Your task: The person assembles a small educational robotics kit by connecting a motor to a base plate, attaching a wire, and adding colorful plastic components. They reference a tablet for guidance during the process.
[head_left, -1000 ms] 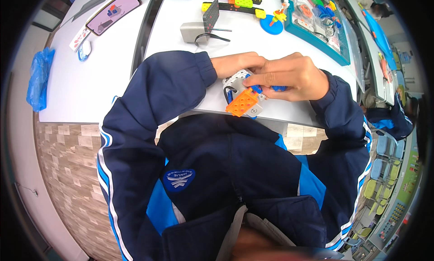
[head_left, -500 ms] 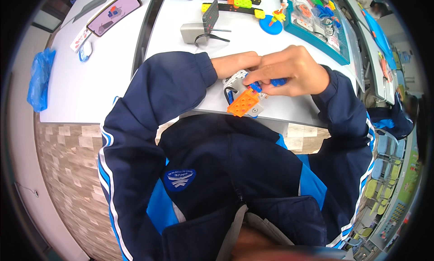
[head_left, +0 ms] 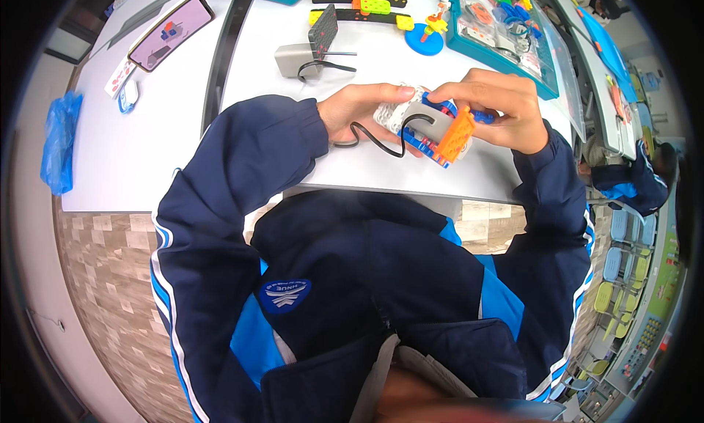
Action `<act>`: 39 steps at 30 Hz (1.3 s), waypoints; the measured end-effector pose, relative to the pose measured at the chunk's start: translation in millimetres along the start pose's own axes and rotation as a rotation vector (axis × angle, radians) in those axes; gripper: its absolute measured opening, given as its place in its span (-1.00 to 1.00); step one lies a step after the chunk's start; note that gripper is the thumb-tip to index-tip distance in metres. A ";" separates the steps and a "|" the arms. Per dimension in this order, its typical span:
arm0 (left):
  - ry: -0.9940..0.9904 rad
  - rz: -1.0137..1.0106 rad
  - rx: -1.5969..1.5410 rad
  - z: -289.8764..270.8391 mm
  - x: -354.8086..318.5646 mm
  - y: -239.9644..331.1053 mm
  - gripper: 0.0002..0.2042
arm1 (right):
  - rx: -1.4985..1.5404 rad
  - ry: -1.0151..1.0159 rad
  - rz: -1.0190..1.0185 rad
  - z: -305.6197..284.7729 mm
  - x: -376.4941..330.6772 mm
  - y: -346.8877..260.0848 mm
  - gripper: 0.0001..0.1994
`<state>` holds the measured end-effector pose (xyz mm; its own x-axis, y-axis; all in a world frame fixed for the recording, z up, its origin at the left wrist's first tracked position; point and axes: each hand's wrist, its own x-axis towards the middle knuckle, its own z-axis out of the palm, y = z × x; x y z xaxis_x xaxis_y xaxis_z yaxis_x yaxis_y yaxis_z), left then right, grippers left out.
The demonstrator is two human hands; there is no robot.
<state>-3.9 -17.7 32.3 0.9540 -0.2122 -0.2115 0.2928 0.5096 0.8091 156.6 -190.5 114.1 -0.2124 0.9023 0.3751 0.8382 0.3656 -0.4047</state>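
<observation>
Between my two hands is a building-kit model [head_left: 440,122] of white, grey, blue and orange parts, held just above the near part of the table. My left hand [head_left: 357,106] grips its white end, thumb on top and fingers partly hidden beneath. A black cable [head_left: 389,150] loops from the model's grey block toward my left wrist. My right hand [head_left: 506,108] closes on the model's far side, its index finger at a blue part. An orange perforated plate [head_left: 457,135] slants up at the model's right end, near a blue piece by my right fingers.
A grey box with a dark panel and cable [head_left: 302,60] stands beyond my hands. Behind it lie a black-yellow-orange assembly [head_left: 361,6] and a figure on a blue disc [head_left: 425,39]. A teal parts case [head_left: 539,78] is at right; a phone [head_left: 170,33] leans at left.
The model has been turned, so its grey block, blue side and cable now show. My left hand has opened out from behind it to hold the white end, thumb on top.
</observation>
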 end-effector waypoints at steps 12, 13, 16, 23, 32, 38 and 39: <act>-0.106 0.053 0.279 -5.6 15.4 -16.9 -0.32 | -0.155 -0.158 -0.161 9.3 -13.7 -9.2 -0.49; -0.087 0.039 0.284 -5.0 15.8 -17.1 -0.34 | -0.083 -0.160 -0.166 7.5 -12.4 -6.2 -0.49; -0.099 0.059 0.298 -4.6 15.9 -15.0 -0.37 | -0.122 -0.203 -0.207 8.8 -13.0 -3.2 -0.51; -0.218 0.168 0.306 -9.3 17.1 -10.6 -0.34 | -0.236 0.065 -0.157 -11.7 -25.1 -21.6 -0.71; -0.186 0.276 0.379 -6.0 16.8 -9.7 -0.22 | 0.951 0.414 0.705 15.7 -39.9 4.8 -0.75; -0.150 0.242 0.319 -13.6 18.0 -14.1 -0.14 | 0.304 0.306 0.393 39.7 -28.8 -4.4 -0.83; -0.154 0.250 0.309 -14.7 17.6 -15.0 -0.21 | 0.190 0.290 0.329 38.6 -27.0 -5.9 -0.81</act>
<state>9.4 -16.9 8.3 0.9657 -0.2478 0.0775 -0.0017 0.2923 0.9563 138.0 -208.2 74.1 0.2202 0.8862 0.4076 0.7252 0.1307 -0.6760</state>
